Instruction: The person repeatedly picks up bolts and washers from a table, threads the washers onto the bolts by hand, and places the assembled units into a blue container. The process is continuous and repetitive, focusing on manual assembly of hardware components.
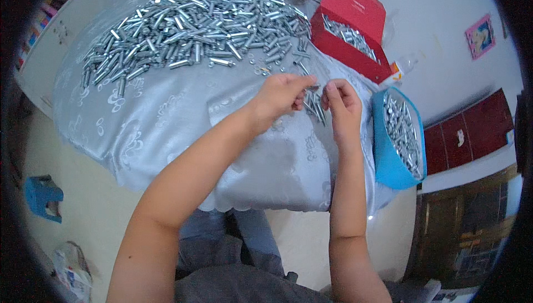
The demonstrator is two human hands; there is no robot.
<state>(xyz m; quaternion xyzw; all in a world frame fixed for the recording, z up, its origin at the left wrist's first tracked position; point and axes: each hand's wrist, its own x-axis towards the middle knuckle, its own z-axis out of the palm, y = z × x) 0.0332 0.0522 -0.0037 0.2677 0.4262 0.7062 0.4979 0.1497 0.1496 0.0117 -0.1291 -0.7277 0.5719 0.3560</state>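
A large heap of short, shiny metal tubes [194, 22] covers the far side of a cloth-covered table. Near the right side of the cloth, my left hand [282, 93] is closed in a pinch, with a small metal piece [314, 87] showing at its fingertips. Its exact kind is too blurred to tell. Facing it, my right hand [344, 103] has thumb and fingers pinched together; what they hold, if anything, is hidden. Beneath and between both hands lies a small group of slim metal pieces [316, 107]. A few tiny loose parts [264, 69] lie just beyond my left hand.
An open red box [350, 61] with metal pieces stands at the far right. Nearer, a blue container [397, 175] full of small metal parts sits at the table's right edge. The silvery tablecloth [166, 119] hangs over the front. A blue stool [43, 196] stands on the floor at left.
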